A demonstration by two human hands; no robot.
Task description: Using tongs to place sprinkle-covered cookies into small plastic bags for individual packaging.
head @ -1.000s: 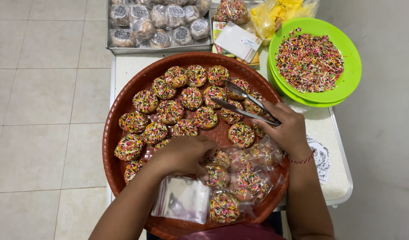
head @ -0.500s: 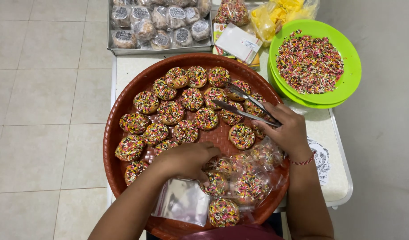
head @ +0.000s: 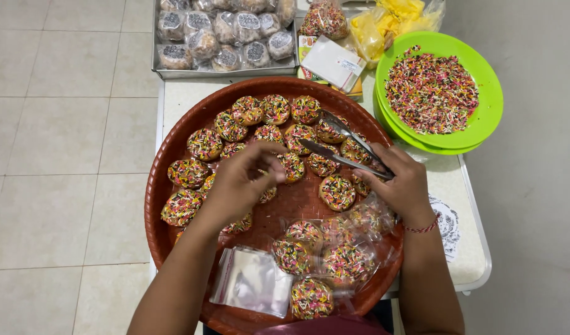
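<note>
Head view | right hand point(head: 404, 186) clenched on metal tongs point(head: 342, 144), tips just over sprinkle-coated donuts point(head: 337, 192) on woven tray point(head: 173, 149) | left hand point(head: 238, 183) pinches one donut | risk: squeezing sheds sprinkles

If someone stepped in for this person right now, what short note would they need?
Left hand: over the round brown tray, fingertips pinching at a sprinkle-covered cookie.
Right hand: grip shut on metal tongs, tips over the bare cookies.
Done: several cookies sit in clear bags at the tray's near side.
Left: many unbagged cookies at the far side; empty bags lie stacked near the front rim. Green plate of sprinkles sits to the right.
</note>
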